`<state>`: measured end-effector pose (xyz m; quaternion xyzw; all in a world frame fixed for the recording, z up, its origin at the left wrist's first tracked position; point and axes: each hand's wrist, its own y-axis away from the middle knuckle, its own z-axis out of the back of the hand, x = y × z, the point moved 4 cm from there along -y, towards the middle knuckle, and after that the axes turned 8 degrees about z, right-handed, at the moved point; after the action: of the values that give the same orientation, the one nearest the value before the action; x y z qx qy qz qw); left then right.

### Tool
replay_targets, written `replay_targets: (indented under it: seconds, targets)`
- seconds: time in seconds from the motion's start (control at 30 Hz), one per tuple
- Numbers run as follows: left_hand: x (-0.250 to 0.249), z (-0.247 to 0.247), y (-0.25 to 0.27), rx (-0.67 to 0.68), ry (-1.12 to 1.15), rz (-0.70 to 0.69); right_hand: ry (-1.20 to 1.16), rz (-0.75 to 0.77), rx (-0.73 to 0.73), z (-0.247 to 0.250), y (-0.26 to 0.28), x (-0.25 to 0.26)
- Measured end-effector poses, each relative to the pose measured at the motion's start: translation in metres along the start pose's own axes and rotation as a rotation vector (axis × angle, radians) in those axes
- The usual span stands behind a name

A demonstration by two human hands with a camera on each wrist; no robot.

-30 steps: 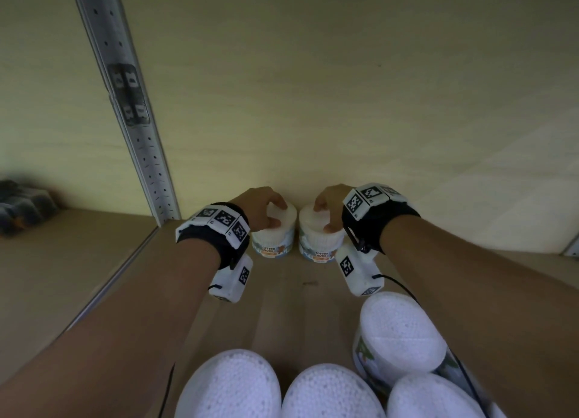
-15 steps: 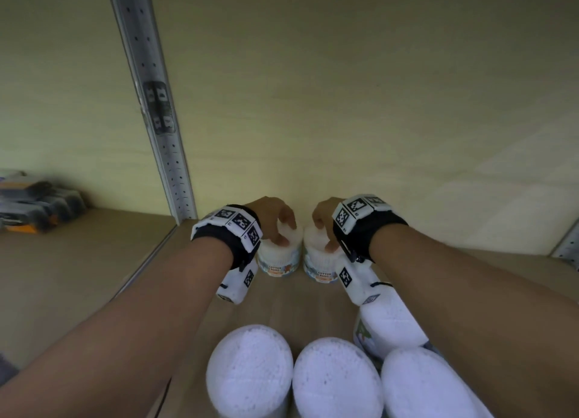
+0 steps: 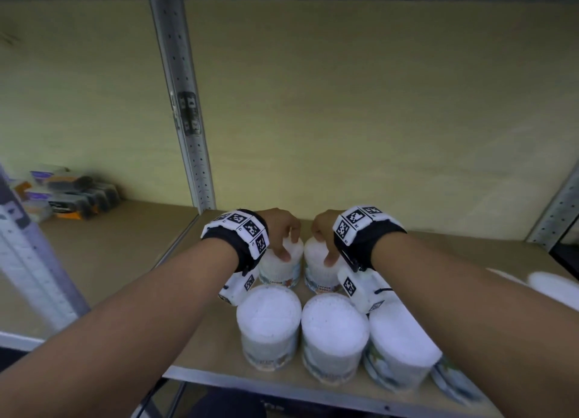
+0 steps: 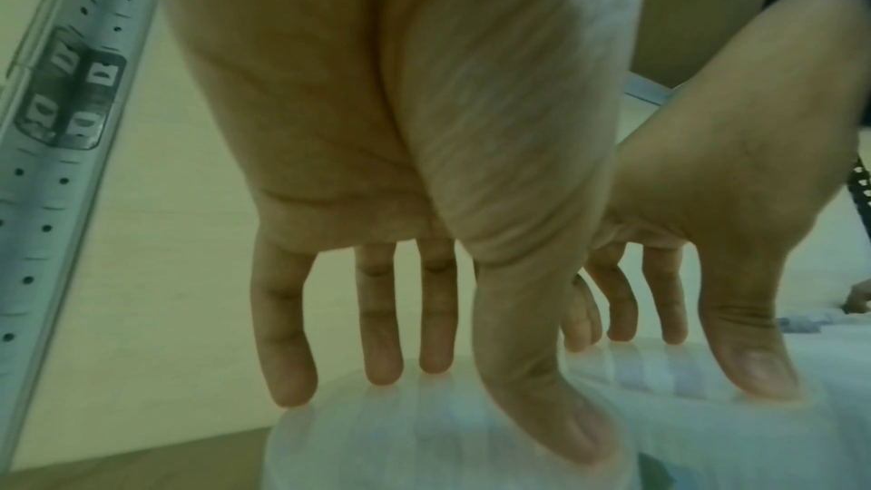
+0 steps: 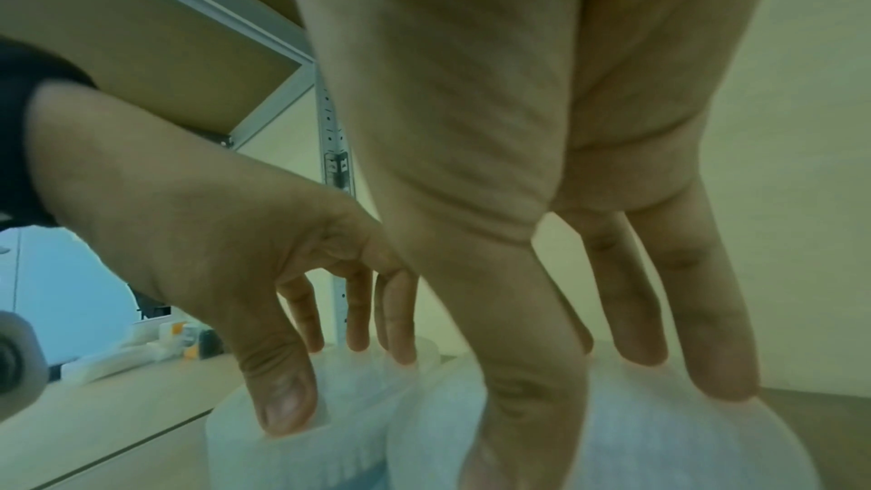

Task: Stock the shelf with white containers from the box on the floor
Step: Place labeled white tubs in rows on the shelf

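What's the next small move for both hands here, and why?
Probably let go and draw back. The left hand and right hand each grip the top of a white round plastic container, both upright, side by side, behind the front row on the wooden shelf board.

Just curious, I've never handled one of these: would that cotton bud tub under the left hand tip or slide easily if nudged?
Probably it slides rather than tips: the cotton bud tub looks squat, standing upright on the smooth wooden shelf. Likely light: the left hand grips its top with fingertips only. Its plastic may be slippery.
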<state>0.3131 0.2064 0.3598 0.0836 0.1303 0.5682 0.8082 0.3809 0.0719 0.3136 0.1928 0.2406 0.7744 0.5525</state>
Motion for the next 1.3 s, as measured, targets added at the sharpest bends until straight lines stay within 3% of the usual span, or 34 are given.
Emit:
replay_targets:
  seconds: [0.1, 0.2, 0.3, 0.37, 0.43, 0.53, 0.63, 0.77, 1.03, 1.3]
  targets:
    - [-0.003, -0.005, 0.013, 0.008, 0.01, 0.008, 0.062, 0.018, -0.021, -0.019, -0.089, -0.043]
    - [-0.007, -0.008, 0.024, -0.013, 0.007, -0.003, 0.153, 0.061, -0.07, -0.025, -0.11, -0.052]
    - [-0.009, -0.011, 0.033, -0.028, -0.017, 0.002, 0.169, 0.034, -0.145, -0.022, -0.044, -0.023]
    - [-0.01, -0.012, 0.038, -0.04, -0.036, 0.011, 0.154, 0.035, -0.122, -0.027, -0.025, -0.016]
    - [-0.012, -0.013, 0.042, -0.041, -0.049, 0.013, 0.162, 0.025, -0.147, -0.028, -0.02, -0.016]
    - [-0.014, -0.014, 0.048, -0.048, -0.053, 0.021, 0.144, 0.065, -0.223, -0.036, -0.054, -0.032]
    - [-0.015, -0.016, 0.051, -0.044, -0.033, 0.043, 0.146, 0.052, -0.246, -0.031, 0.0, -0.011]
    - [-0.017, -0.018, 0.053, -0.041, -0.01, 0.073, 0.081, 0.152, -0.296, -0.031, 0.081, 0.026]
    - [-0.019, -0.017, 0.059, -0.103, 0.058, 0.148, -0.017, 0.125, -0.434, -0.037, 0.119, 0.012]
    - [-0.06, -0.012, 0.059, -0.173, 0.104, 0.14, -0.042, 0.091, -0.507, -0.052, 0.169, -0.023]
